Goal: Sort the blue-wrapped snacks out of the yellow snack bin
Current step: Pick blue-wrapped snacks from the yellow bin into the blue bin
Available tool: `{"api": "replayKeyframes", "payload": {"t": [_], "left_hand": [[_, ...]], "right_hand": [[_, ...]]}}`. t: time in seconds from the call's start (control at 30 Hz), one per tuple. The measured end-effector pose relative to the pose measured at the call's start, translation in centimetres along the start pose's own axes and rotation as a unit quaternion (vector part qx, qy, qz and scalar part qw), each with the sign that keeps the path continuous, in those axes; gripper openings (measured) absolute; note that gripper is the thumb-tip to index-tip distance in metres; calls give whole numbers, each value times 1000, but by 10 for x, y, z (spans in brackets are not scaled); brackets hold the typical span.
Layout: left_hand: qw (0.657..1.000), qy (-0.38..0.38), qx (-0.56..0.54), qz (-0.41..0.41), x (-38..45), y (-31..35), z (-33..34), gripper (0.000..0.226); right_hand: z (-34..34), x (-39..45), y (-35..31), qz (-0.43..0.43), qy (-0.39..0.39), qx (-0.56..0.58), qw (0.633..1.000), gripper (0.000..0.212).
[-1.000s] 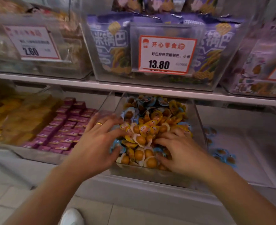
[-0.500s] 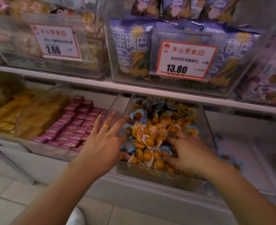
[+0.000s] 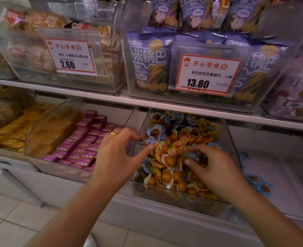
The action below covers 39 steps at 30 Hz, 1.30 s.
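The person is working in the picking stage of the sort, both hands down in the clear bin (image 3: 231, 139) on the lower shelf (image 3: 165, 102), where yellow-wrapped snacks (image 3: 179, 145) are lying mixed with blue-wrapped ones. The left hand (image 3: 118, 155) is pinching a blue-wrapped snack (image 3: 148, 140) between thumb and fingertips at the bin's left edge, its grip narrow and closed on that wrapper's rim. The right hand (image 3: 216, 168) is digging into the middle of the heap with fingers curled down; a blue wrapper (image 3: 191, 155) is showing just at its fingertips, but whether that grip is actually holding it cannot be told. Many blue pieces are lying at the back of the bin (image 3: 172, 118), so the job appears far from done. Several blue ones (image 3: 259, 184) are already lying outside, on the pale surface just right of the bin. The next move probably calls for lifting the pinched snack clear of the bin wall without dragging yellow neighbours along, then carrying it across to that pile.
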<state>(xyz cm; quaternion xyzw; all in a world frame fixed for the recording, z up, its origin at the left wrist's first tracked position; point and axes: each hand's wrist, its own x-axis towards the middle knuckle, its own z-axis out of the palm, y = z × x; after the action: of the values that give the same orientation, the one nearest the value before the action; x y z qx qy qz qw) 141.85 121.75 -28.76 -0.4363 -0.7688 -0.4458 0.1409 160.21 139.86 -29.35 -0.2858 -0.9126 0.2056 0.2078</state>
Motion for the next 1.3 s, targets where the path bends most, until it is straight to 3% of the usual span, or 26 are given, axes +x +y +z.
{"api": "replayKeyframes", "payload": {"t": [0.07, 0.13, 0.17, 0.23, 0.3, 0.33, 0.4, 0.5, 0.63, 0.73, 0.83, 0.93, 1.0, 1.07, 1.17, 1.3], "left_hand": [[1000, 1, -26, -17, -5, 12, 7, 31], [999, -18, -40, -26, -10, 24, 20, 32], [998, -32, -37, -26, -11, 29, 28, 32], [998, -66, -19, -15, -12, 38, 42, 33], [996, -86, 11, 25, -10, 44, 53, 33], [994, -94, 30, 54, -10, 46, 58, 33], [984, -120, 64, 117, -8, 48, 64, 38], [963, -157, 95, 200, -3, 40, 62, 44], [960, -151, 182, 151, 28, 18, 53, 41], [921, -201, 317, 103, 38, 13, 63, 51], [893, -230, 377, 83, 32, 18, 73, 59], [925, -218, 300, 75, 21, 30, 79, 53], [960, -228, 153, 57, 7, 37, 86, 40], [973, -231, 25, 17, 3, 41, 86, 31], [968, -249, -29, -10, 7, 36, 81, 36], [942, -334, -26, 33, -2, 36, 81, 58]], "right_hand": [[-3, 1, -5, 19, 69, 108, 992, 24], [-2, 3, -15, 75, 97, 255, 959, 14], [-2, 2, -20, 122, 83, 347, 926, 10], [-1, 1, -30, 216, -14, 539, 814, 13], [-1, -2, -34, 237, -114, 660, 704, 28], [0, -3, -33, 234, -139, 685, 676, 33], [1, -2, -31, 244, -129, 684, 675, 37], [3, 2, -27, 286, -47, 662, 691, 30], [1, 4, -20, 323, 3, 622, 714, 21], [2, 0, -23, 318, -11, 597, 736, 23], [3, -1, -22, 314, -12, 594, 741, 23], [0, -2, -21, 306, -16, 598, 740, 20], [0, -2, -22, 300, -19, 601, 741, 15], [-1, -1, -21, 295, -19, 603, 741, 11], [-1, 0, -21, 294, -10, 606, 739, 11], [-1, 2, -19, 307, 4, 617, 725, 26]]}}
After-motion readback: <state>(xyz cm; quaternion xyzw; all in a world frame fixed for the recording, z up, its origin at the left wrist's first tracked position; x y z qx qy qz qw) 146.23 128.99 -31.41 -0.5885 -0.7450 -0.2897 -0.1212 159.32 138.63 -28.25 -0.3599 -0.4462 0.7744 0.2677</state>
